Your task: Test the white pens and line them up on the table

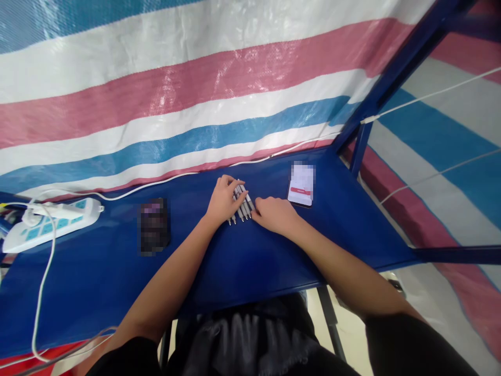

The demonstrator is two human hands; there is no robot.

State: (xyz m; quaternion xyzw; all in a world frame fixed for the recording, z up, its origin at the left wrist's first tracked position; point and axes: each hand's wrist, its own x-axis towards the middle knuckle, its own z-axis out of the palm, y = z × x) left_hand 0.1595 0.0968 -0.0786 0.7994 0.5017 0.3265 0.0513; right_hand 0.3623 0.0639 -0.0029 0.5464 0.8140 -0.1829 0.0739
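Observation:
Several slim grey pens lie side by side on the blue table, their tips pointing toward me. My left hand rests over the left part of the row, its fingers curled round the pens and its thumb lying across them. At the right end of the row, my right hand is closed, with its fingertips against the outermost pen. The palm sides of both hands are hidden from view.
A lit phone lies right of my hands; a dark, pixelated object lies to their left. A white power strip with plugs and cables is at the far left. Behind the table hangs a striped sheet, beside a blue metal frame.

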